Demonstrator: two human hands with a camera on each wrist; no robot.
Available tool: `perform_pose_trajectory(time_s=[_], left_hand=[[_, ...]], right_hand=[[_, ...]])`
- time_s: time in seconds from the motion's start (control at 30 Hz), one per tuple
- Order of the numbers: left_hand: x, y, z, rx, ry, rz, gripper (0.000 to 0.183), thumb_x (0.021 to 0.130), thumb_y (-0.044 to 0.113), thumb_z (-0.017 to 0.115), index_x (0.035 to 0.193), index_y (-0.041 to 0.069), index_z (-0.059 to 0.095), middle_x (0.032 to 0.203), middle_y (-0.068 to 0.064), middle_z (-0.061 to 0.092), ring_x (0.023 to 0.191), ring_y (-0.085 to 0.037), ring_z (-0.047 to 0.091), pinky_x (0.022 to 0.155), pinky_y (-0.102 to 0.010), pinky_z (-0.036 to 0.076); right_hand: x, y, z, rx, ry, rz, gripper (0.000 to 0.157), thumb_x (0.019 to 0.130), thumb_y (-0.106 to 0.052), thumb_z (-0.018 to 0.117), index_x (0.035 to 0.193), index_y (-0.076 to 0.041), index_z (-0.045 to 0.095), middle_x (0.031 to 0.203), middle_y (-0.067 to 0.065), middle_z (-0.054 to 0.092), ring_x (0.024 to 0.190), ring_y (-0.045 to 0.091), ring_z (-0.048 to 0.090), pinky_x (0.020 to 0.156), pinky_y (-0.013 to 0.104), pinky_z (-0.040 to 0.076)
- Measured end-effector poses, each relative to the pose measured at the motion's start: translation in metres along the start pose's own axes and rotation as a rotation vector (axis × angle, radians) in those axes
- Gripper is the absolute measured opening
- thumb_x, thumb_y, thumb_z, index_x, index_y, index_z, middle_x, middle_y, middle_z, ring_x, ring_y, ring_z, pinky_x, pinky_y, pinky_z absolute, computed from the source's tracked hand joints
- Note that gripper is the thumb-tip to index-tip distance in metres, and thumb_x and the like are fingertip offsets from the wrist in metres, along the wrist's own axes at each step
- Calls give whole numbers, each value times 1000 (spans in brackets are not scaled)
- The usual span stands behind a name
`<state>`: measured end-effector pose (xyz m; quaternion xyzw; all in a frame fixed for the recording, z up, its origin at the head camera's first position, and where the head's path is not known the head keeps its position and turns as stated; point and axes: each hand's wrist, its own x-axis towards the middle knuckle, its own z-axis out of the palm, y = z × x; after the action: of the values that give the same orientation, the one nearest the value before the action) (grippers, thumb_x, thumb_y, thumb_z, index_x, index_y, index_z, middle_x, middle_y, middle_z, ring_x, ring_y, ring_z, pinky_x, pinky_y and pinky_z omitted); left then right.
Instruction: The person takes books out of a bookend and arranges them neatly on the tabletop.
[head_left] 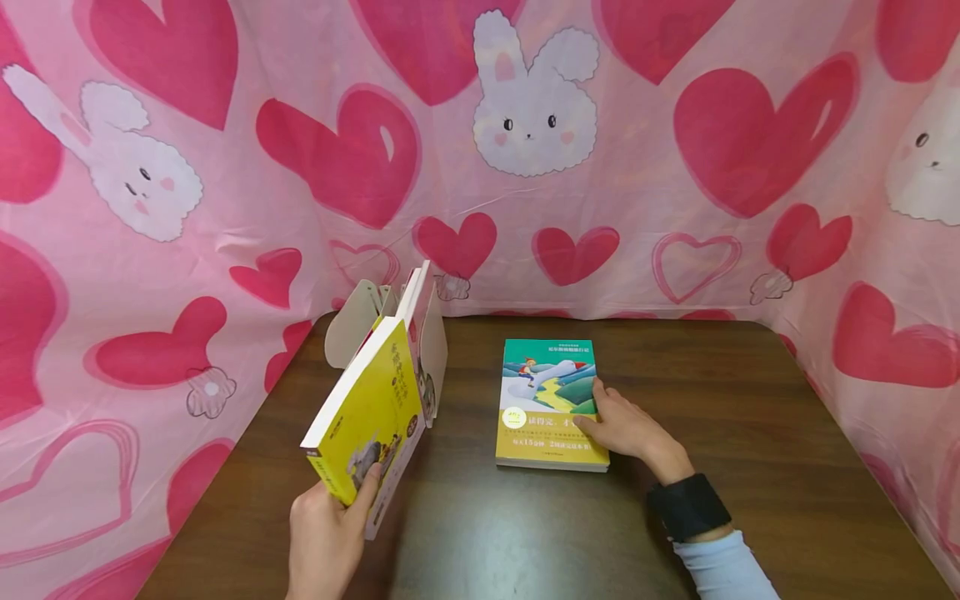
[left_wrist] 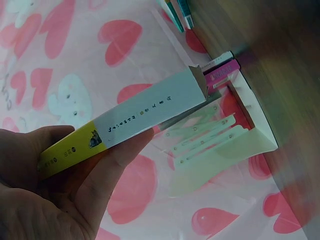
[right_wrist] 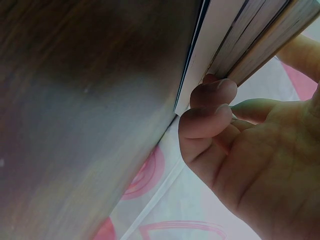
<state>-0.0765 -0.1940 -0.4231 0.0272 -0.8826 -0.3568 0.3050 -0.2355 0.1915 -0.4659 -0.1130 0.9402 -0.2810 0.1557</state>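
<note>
at the far left of the desk [head_left: 480, 542], a white rack [head_left: 349, 329] holds upright books [head_left: 417, 290]. your left hand [head_left: 324, 542] clamps a yellow-covered book [head_left: 369, 417], tilted just before it. your right hand [head_left: 636, 427] touches the green-and-gold book stack [head_left: 547, 400]; whether it grips, you cannot tell.

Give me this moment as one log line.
left hand: grips yellow book | right hand: holds right edge of book stack | white rack: contains books
</note>
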Motion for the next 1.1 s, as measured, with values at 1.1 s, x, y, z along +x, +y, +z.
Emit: perform_pose_trajectory(time_s=[1.1], left_hand=[[9,15,17,-73,-121,-64,33,92,6,83,123,0,72,109,-19,77,91,-35,77,71,-54,62]], right_hand=[[0,1,0,9,9,7,97,103,-50,62,162,12,15,161,37,29,141,52,39,110,72,35]])
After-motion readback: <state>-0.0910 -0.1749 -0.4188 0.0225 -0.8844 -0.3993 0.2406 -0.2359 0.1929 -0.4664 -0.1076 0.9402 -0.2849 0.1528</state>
